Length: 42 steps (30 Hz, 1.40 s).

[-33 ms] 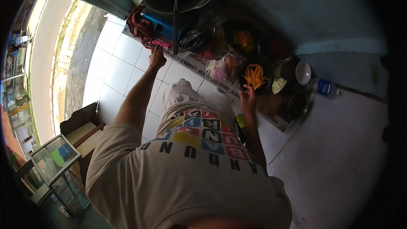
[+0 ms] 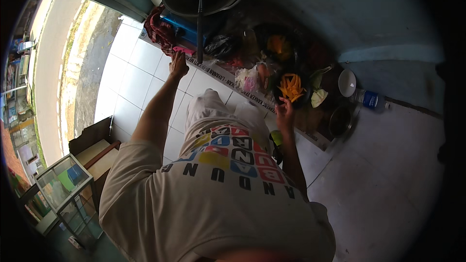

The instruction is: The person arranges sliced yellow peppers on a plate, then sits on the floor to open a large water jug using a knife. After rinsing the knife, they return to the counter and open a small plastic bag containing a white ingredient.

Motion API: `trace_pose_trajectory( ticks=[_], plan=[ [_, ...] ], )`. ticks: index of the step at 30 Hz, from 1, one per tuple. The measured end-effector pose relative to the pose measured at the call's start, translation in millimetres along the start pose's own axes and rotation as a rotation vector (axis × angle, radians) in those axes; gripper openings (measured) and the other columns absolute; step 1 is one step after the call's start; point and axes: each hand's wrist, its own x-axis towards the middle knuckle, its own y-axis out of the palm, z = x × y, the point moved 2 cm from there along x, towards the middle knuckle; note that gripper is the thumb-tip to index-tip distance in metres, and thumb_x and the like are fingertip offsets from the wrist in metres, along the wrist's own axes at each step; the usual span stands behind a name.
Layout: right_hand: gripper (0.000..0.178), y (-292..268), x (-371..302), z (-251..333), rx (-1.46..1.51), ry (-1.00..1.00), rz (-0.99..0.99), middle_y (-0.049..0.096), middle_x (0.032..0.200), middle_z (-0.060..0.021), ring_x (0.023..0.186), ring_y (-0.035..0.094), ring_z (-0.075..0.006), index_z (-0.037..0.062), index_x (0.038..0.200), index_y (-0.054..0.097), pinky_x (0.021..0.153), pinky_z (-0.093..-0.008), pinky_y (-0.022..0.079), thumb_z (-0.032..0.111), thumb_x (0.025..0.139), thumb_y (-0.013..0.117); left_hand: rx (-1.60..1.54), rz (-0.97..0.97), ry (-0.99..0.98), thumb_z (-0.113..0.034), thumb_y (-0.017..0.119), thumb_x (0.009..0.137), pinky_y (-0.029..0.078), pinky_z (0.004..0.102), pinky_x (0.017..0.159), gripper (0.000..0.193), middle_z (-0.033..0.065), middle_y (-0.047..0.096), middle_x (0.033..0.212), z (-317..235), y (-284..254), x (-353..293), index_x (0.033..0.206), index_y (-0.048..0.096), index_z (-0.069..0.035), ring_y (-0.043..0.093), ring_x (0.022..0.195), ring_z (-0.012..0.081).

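Observation:
My left hand [image 2: 179, 64] reaches to the edge of a printed mat [image 2: 221, 76], fingers stretched out. Its fingertips are at a small pink item [image 2: 183, 50], whose kind I cannot make out. My right hand [image 2: 285, 110] is loosely open beside a dark plate [image 2: 304, 98] of orange strips [image 2: 291, 87], fingers slightly bent and nothing visible in them. To the left of that plate lies a clear plastic bag [image 2: 247, 78] with pale and pink contents. Behind it, more orange pieces [image 2: 278, 46] sit in a dark dish.
A wok [image 2: 213, 7] with a long-handled spatula [image 2: 200, 29] stands over a blue stove [image 2: 187, 26]. A checked red cloth [image 2: 159, 26], black plastic bag [image 2: 222, 45], white bowl [image 2: 347, 83], water bottle [image 2: 370, 99] and metal bowl [image 2: 341, 121] lie around. A glass case [image 2: 65, 184] stands left.

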Motion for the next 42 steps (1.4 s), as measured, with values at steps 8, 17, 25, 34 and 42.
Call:
trace_pose_trajectory(
  ticks=[8, 17, 25, 34, 42],
  plan=[
    [0.029, -7.7, -8.5, 12.6, 0.058, 0.078, -0.261, 0.06, 0.079, -0.0011, 0.068, 0.053, -0.0075, 0.0042, 0.121, 0.06, 0.066, -0.0249, 0.044, 0.007, 0.094, 0.07, 0.341, -0.027, 0.275, -0.01, 0.062, 0.085, 0.042, 0.0597, 0.101, 0.04, 0.0128, 0.055, 0.129, 17.3, 9.0, 56.7, 0.125, 0.06, -0.011, 0.047, 0.126, 0.0375],
    [0.019, 30.9, -36.7, 47.2, -0.097, 0.109, -0.119, 0.067, 0.081, -0.0045, 0.076, 0.064, -0.0109, 0.0008, 0.111, 0.065, 0.073, -0.0286, 0.052, 0.007, 0.094, 0.067, 0.287, 0.265, 0.486, -0.017, 0.069, 0.091, 0.053, 0.0503, 0.08, 0.018, 0.0159, 0.067, 0.104, 37.3, 9.3, 33.4, 0.104, 0.063, -0.005, 0.067, 0.098, 0.0353],
    [0.016, 56.0, -72.5, 29.5, -0.113, 0.235, -0.126, 0.074, 0.089, -0.0103, 0.081, 0.071, -0.0173, -0.0004, 0.102, 0.07, 0.075, -0.0328, 0.054, 0.013, 0.094, 0.068, -0.132, 0.882, 0.249, -0.015, 0.068, 0.094, 0.055, 0.0358, 0.056, 0.016, 0.0083, 0.069, 0.07, 39.7, -92.7, -58.3, 0.1, 0.065, 0.0, 0.066, 0.057, 0.018],
    [0.021, 60.8, -65.0, 57.4, 0.035, 0.319, 0.245, 0.075, 0.091, -0.0128, 0.089, 0.072, -0.0191, -0.0008, 0.099, 0.073, 0.08, -0.0335, 0.054, 0.02, 0.095, 0.069, -0.309, 0.769, 0.448, -0.015, 0.07, 0.094, 0.055, 0.0364, 0.069, 0.02, 0.0147, 0.072, 0.083, -76.7, -148.7, -128.9, 0.106, 0.063, -0.001, 0.07, 0.075, 0.0218],
    [0.048, 52.5, -17.2, 74.3, 0.949, 0.444, 0.25, 0.067, 0.107, -0.0027, 0.094, 0.062, -0.0133, 0.011, 0.124, 0.063, 0.089, -0.0337, 0.05, 0.053, 0.1, 0.058, -0.809, 0.645, 0.587, -0.005, 0.068, 0.091, 0.055, 0.0307, 0.074, 0.019, 0.0082, 0.073, 0.093, -290.2, -63.1, -142.4, 0.109, 0.068, 0.0, 0.068, 0.085, 0.0124]
  ],
)
